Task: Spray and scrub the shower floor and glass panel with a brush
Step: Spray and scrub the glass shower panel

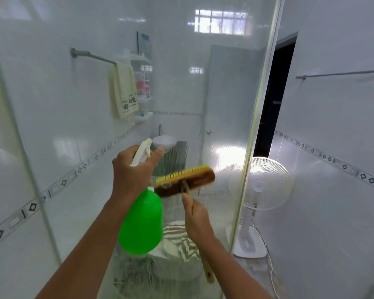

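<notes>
Two hands are raised in front of the glass panel (214, 93), each closed around a tool. The left hand (131, 171) is wrapped around the neck of a green spray bottle (141, 225), with the thumb up beside its white trigger head (141, 151), whose nozzle points up and away toward the glass. The right hand (198, 221) grips the wooden handle of a brush (185, 182) partway along, the handle's free end sticking out below the wrist. The brush head is held level, just right of the bottle's shoulder, its brown wooden back facing the camera and its yellow bristles turned toward the glass; whether the bristles touch the panel cannot be told. Through the glass appear a striped mat (179, 240) low down, a white basin (163, 142) farther back, a pale towel (124, 90) hanging on a wall rail, and a corner shelf (143, 83) with bottles. Right of the panel's metal edge stands a white pedestal fan (262, 183) on the floor, beside a dark doorway (274, 93).
</notes>
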Tool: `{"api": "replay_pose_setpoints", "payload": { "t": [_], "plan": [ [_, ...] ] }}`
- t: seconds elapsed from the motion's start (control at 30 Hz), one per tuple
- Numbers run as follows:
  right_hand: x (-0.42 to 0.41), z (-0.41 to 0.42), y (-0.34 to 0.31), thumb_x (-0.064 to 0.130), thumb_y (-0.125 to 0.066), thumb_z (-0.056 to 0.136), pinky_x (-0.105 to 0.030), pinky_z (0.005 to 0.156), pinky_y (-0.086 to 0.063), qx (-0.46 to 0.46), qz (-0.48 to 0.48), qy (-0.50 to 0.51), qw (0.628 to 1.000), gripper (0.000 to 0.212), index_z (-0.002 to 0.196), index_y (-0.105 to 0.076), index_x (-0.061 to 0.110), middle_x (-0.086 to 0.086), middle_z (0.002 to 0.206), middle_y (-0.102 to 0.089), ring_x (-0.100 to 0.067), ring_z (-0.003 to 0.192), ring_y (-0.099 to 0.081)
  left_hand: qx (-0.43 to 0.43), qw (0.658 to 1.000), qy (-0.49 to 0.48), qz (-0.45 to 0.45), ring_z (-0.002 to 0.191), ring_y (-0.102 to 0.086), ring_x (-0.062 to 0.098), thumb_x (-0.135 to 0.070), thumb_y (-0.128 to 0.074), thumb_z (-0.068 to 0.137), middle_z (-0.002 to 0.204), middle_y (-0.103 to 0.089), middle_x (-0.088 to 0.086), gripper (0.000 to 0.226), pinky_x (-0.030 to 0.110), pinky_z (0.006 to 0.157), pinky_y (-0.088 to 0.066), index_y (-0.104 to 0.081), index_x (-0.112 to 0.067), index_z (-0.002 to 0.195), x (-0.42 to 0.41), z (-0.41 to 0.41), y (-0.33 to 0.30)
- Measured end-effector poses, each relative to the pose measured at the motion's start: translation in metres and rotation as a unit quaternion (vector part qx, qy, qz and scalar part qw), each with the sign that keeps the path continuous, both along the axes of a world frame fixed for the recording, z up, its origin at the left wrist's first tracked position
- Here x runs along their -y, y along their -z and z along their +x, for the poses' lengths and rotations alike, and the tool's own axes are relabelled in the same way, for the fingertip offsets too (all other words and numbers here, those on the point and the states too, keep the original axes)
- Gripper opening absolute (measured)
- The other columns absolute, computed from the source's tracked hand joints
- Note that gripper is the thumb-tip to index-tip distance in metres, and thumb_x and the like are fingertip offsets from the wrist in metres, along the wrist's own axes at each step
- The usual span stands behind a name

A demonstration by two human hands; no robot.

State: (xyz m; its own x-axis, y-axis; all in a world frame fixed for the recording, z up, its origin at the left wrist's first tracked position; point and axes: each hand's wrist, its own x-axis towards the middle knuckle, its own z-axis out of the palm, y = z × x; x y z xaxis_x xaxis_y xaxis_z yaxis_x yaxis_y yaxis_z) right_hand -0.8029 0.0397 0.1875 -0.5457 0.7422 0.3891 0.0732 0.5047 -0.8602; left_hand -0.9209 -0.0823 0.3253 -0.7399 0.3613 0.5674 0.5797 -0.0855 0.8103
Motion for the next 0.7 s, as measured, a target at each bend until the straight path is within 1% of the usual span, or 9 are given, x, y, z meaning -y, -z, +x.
{"api": "replay_pose_setpoints", "payload": {
  "t": [0.07, 0.13, 0.23, 0.33, 0.4, 0.47, 0.53, 0.6, 0.7],
  "plan": [
    [0.007, -0.002, 0.022, 0.063, -0.034, 0.095, -0.018, 0.05, -0.036, 0.009, -0.011, 0.018, 1.0, 0.058, 0.08, -0.065, 0.016, 0.008, 0.053, -0.051, -0.001, 0.052, -0.048, 0.006, 1.0, 0.003, 0.0, 0.066, -0.072, 0.022, -0.048, -0.078, 0.088, 0.071, -0.074, 0.003, 0.034, 0.054, 0.058, -0.063, -0.076, -0.015, 0.08, 0.003, -0.003, -0.003],
    [0.008, -0.011, -0.007, 0.057, -0.034, 0.098, -0.013, 0.048, -0.034, -0.007, -0.014, 0.009, 1.0, 0.052, 0.075, -0.061, 0.019, 0.011, 0.049, -0.05, 0.001, 0.049, -0.047, 0.014, 1.0, 0.003, 0.003, 0.066, -0.072, 0.02, -0.048, -0.079, 0.088, 0.071, -0.075, 0.002, 0.032, 0.051, 0.057, -0.064, -0.076, -0.017, 0.08, 0.008, -0.009, -0.008],
    [-0.003, -0.027, -0.093, 0.052, -0.034, 0.102, -0.017, 0.045, -0.033, -0.049, 0.048, 0.014, 0.998, 0.051, 0.065, -0.053, 0.021, 0.008, 0.049, -0.045, -0.001, 0.044, -0.043, 0.007, 1.0, 0.011, 0.005, 0.068, -0.073, 0.025, -0.044, -0.079, 0.088, 0.077, -0.075, 0.009, 0.029, 0.038, 0.047, -0.062, -0.076, -0.016, 0.085, 0.012, -0.013, -0.014],
    [-0.013, -0.047, -0.183, 0.062, -0.033, 0.098, -0.028, 0.049, -0.04, -0.089, 0.095, 0.03, 0.991, 0.057, 0.061, -0.045, 0.021, 0.004, 0.053, -0.045, -0.01, 0.049, -0.045, -0.011, 1.0, 0.001, 0.003, 0.064, -0.072, 0.018, -0.044, -0.079, 0.09, 0.078, -0.075, 0.008, 0.026, 0.041, 0.049, -0.063, -0.075, -0.018, 0.086, 0.016, -0.017, -0.017],
    [-0.016, -0.058, -0.229, 0.067, -0.031, 0.096, -0.032, 0.05, -0.043, -0.116, 0.096, 0.038, 0.988, 0.059, 0.062, -0.041, 0.02, 0.004, 0.054, -0.042, -0.013, 0.049, -0.044, -0.008, 1.0, -0.004, 0.004, 0.058, -0.071, 0.015, -0.045, -0.078, 0.091, 0.07, -0.075, 0.004, 0.03, 0.044, 0.051, -0.064, -0.077, -0.017, 0.082, 0.019, -0.02, -0.019],
    [-0.013, -0.066, -0.261, 0.068, -0.03, 0.095, -0.027, 0.044, -0.043, -0.136, 0.075, 0.034, 0.987, 0.059, 0.065, -0.038, 0.018, 0.003, 0.055, -0.038, -0.014, 0.047, -0.04, 0.014, 1.0, -0.011, 0.016, 0.047, -0.066, 0.01, -0.044, -0.076, 0.092, 0.059, -0.072, 0.004, 0.036, 0.035, 0.049, -0.061, -0.077, -0.014, 0.071, 0.024, -0.021, -0.021],
    [-0.01, -0.074, -0.276, 0.068, -0.03, 0.096, -0.022, 0.039, -0.038, -0.138, 0.067, 0.028, 0.988, 0.058, 0.067, -0.036, 0.017, 0.002, 0.056, -0.035, -0.013, 0.046, -0.037, 0.026, 0.999, -0.023, 0.039, 0.041, -0.062, 0.009, -0.042, -0.076, 0.093, 0.055, -0.07, 0.008, 0.042, 0.025, 0.046, -0.054, -0.074, -0.01, 0.065, 0.031, -0.024, -0.023],
    [-0.005, -0.078, -0.28, 0.068, -0.029, 0.096, -0.02, 0.038, -0.037, -0.135, 0.071, 0.03, 0.988, 0.058, 0.068, -0.037, 0.017, 0.002, 0.057, -0.036, -0.013, 0.046, -0.037, 0.017, 0.998, -0.031, 0.054, 0.044, -0.064, 0.009, -0.044, -0.078, 0.09, 0.055, -0.069, 0.006, 0.038, 0.021, 0.045, -0.052, -0.073, -0.015, 0.067, 0.038, -0.029, -0.024],
    [-0.001, -0.087, -0.276, 0.067, -0.03, 0.096, -0.019, 0.037, -0.036, -0.138, 0.07, 0.036, 0.987, 0.058, 0.069, -0.038, 0.016, 0.002, 0.057, -0.038, -0.011, 0.046, -0.037, -0.001, 0.998, -0.037, 0.049, 0.052, -0.069, 0.009, -0.05, -0.076, 0.088, 0.062, -0.072, -0.002, 0.029, 0.024, 0.05, -0.057, -0.072, -0.025, 0.073, 0.049, -0.042, -0.027]
  ]
}}
